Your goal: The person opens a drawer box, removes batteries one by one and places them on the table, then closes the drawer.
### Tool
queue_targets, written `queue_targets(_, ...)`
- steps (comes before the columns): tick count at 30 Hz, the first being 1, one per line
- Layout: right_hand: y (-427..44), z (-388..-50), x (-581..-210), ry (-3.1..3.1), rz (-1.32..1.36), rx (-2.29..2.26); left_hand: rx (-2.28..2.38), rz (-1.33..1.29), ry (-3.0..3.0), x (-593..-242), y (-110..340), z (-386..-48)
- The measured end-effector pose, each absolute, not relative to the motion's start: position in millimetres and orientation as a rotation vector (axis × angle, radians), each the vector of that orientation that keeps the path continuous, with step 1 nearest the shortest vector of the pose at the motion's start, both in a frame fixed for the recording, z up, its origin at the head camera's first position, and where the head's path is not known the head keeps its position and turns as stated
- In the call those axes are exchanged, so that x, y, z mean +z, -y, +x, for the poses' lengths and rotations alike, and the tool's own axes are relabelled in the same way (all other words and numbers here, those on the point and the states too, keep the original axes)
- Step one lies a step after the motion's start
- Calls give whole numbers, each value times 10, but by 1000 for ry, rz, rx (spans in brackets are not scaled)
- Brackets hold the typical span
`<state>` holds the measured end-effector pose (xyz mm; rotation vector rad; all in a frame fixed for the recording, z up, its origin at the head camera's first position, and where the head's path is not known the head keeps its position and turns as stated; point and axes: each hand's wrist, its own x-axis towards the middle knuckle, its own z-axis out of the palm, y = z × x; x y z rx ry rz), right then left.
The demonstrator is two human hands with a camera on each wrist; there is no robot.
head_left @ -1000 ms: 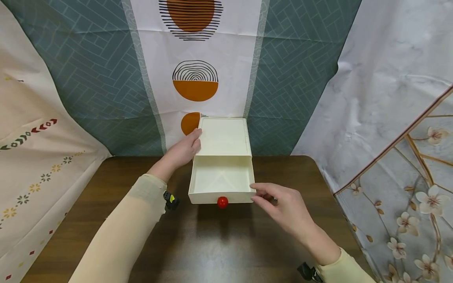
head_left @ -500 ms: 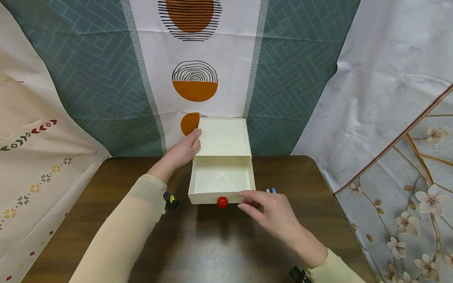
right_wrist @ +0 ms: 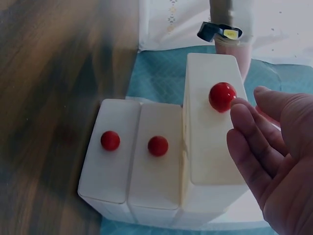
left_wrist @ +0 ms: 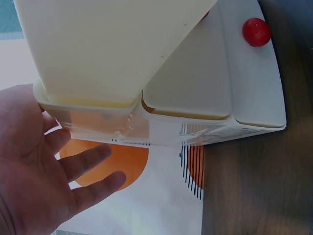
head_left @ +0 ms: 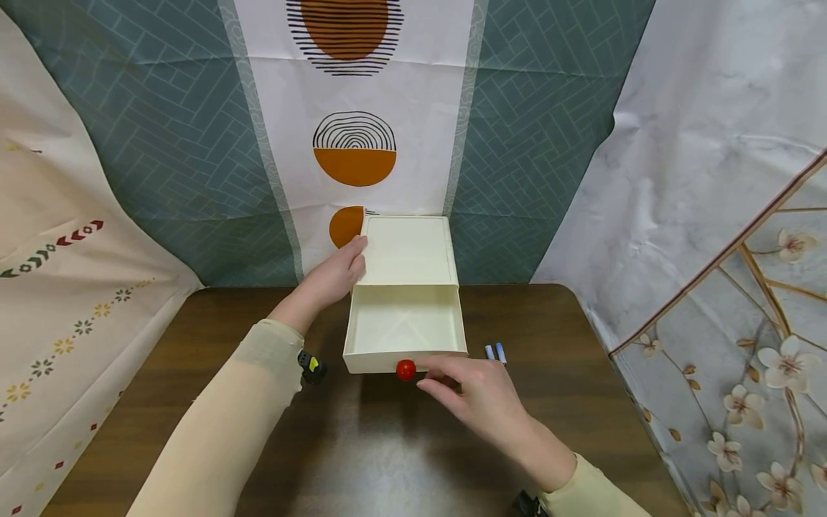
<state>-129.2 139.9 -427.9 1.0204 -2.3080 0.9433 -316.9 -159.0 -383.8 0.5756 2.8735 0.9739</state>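
A small cream cabinet (head_left: 410,250) stands at the back of the table with its top drawer (head_left: 372,363) pulled out; the drawer's visible interior is bare. My left hand (head_left: 327,278) rests against the cabinet's upper left side. In the left wrist view its fingers (left_wrist: 90,161) are spread and fairly straight. At the drawer front, my right hand (head_left: 481,393) has its fingertips beside the red knob (head_left: 405,370). The right wrist view shows the index fingertip close to that red ball, perhaps touching it, with the thumb standing apart.
Two lower drawers, each with a red knob (right_wrist: 158,146), are closed. Two slim blue-and-white stick-like things (head_left: 495,352) lie on the brown table (head_left: 388,459) right of the cabinet, partly behind my right hand. A patterned cloth (head_left: 549,143) hangs behind.
My right hand has slid left along the drawer front, from its right corner to the red knob, uncovering the two blue-and-white things. My left hand and the drawer have stayed put.
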Motion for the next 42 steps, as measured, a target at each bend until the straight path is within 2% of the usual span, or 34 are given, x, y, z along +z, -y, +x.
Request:
queue_targets(14, -1257, -1318, -4415, 2260, 932, 770, 997, 547, -2858, -3835, 1598, -3161)
queue_targets(25, -1226, -1345, -4438, 2289, 924, 788, 1046, 621, -2852, -3835, 1590, -3152)
queue_targets(42, -1203, -1369, -4464, 2292, 899, 812, 1041, 590, -2847, -3808, 1574, -3124)
